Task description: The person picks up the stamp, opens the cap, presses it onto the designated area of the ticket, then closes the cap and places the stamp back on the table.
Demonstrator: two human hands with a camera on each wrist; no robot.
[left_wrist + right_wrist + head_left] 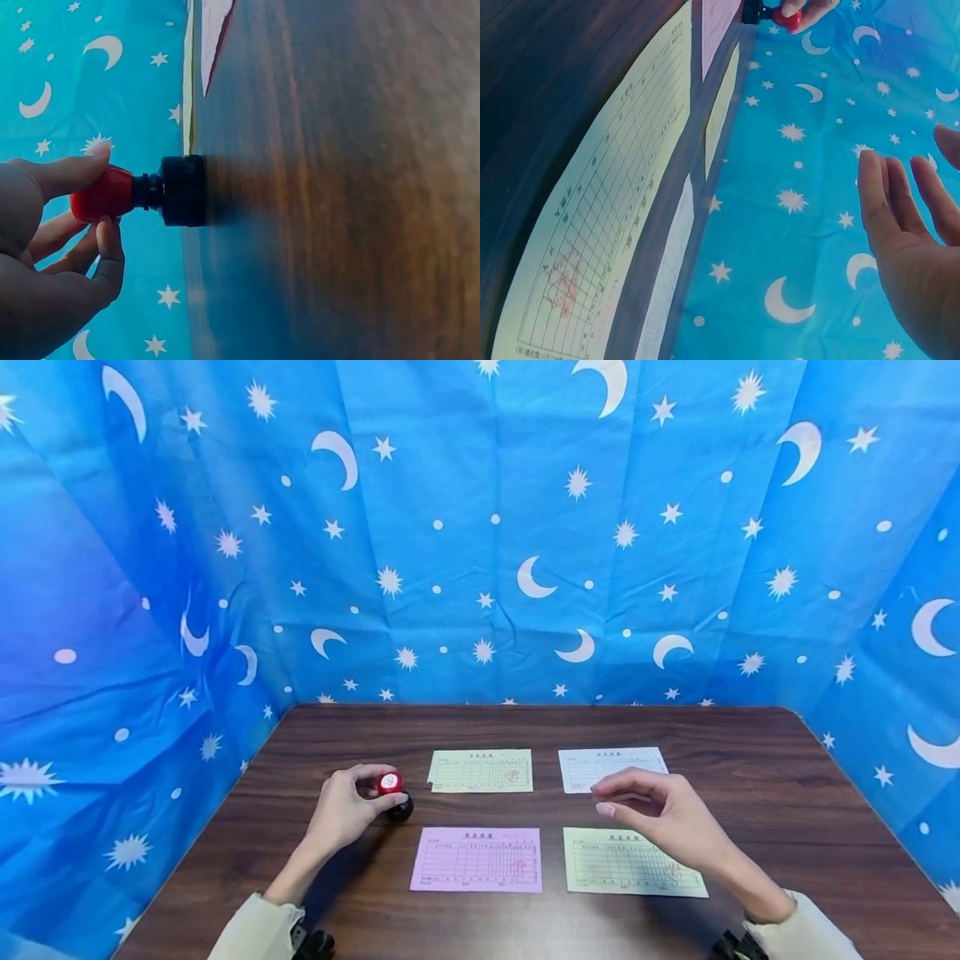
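Note:
My left hand [347, 806] pinches the red knob of a stamp [105, 193] between thumb and fingers. The stamp stands upright, its black round base [184, 190] down at the tabletop, left of the paper slips. My right hand [671, 818] hovers with loosely bent fingers and nothing in them, over the gap between the white slip [577, 770] and the front yellow-green slip [600, 860]. It hides part of both. A purple slip [450, 864] lies front left and another yellow-green slip [457, 772] behind it. Red stamp marks show on the purple slip and both yellow-green ones.
The slips lie flat in two rows on a dark wooden table [360, 727]. A blue curtain [465, 552] with white moons and stars surrounds the table at the back and sides. Dark straps with devices [311, 943] sit at my wrists.

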